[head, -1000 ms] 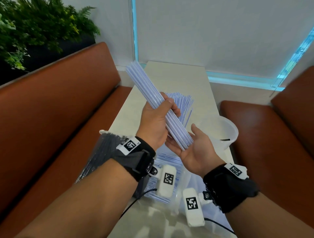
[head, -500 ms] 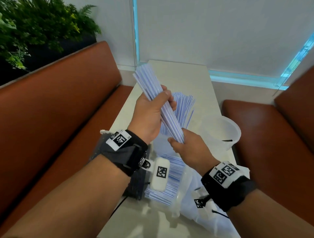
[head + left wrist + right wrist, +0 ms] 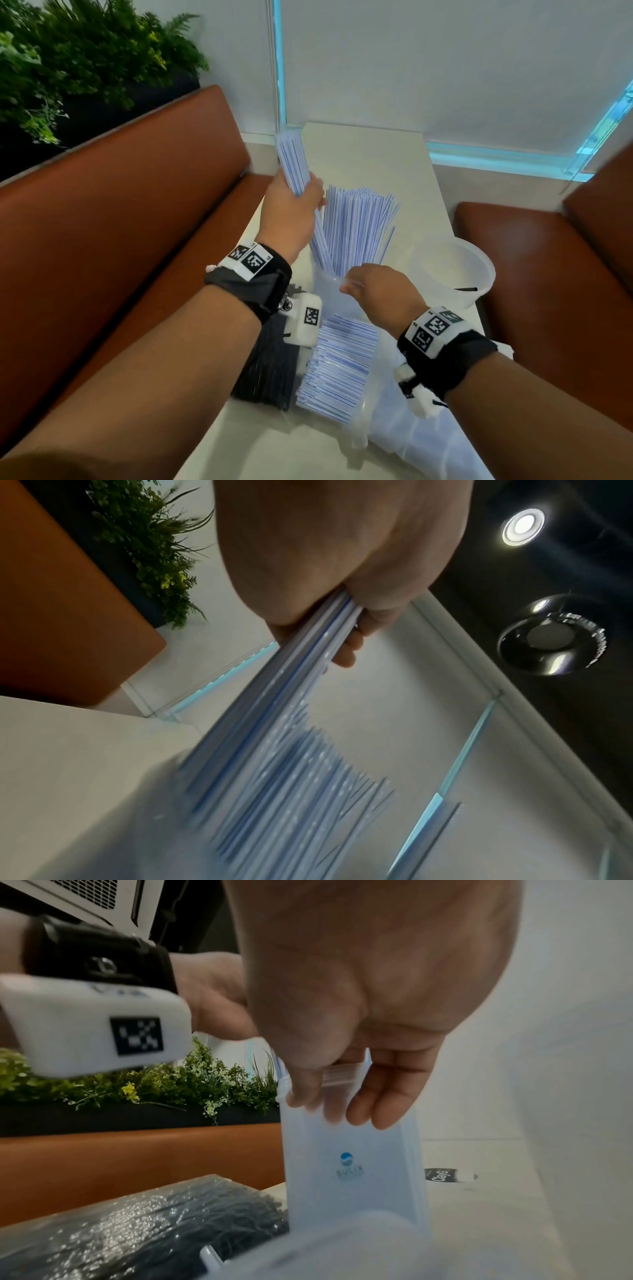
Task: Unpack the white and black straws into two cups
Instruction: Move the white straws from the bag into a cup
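My left hand [image 3: 308,195] grips a bundle of white straws with blue stripes [image 3: 291,161], held steeply with its lower end inside a translucent cup [image 3: 325,291]. More white straws [image 3: 359,222] stand fanned out in that cup. My right hand [image 3: 349,282] pinches the cup's near rim. In the right wrist view the thumb and fingers [image 3: 373,1104] clamp the rim of the cup [image 3: 352,1164]. The left wrist view shows the gripped bundle [image 3: 308,656], blurred. A second translucent cup [image 3: 455,270] stands to the right. A pack of black straws [image 3: 270,366] lies near me on the left.
More white straws [image 3: 339,363] lie in an open clear bag [image 3: 411,428] at the table's near end. Brown bench seats [image 3: 137,222] flank the narrow pale table [image 3: 370,161]. Plants [image 3: 68,61] stand behind the left bench.
The bundle has swung from a slant to near upright and its lower end has gone into the cup. My right hand let go of the bundle and took the cup's rim.
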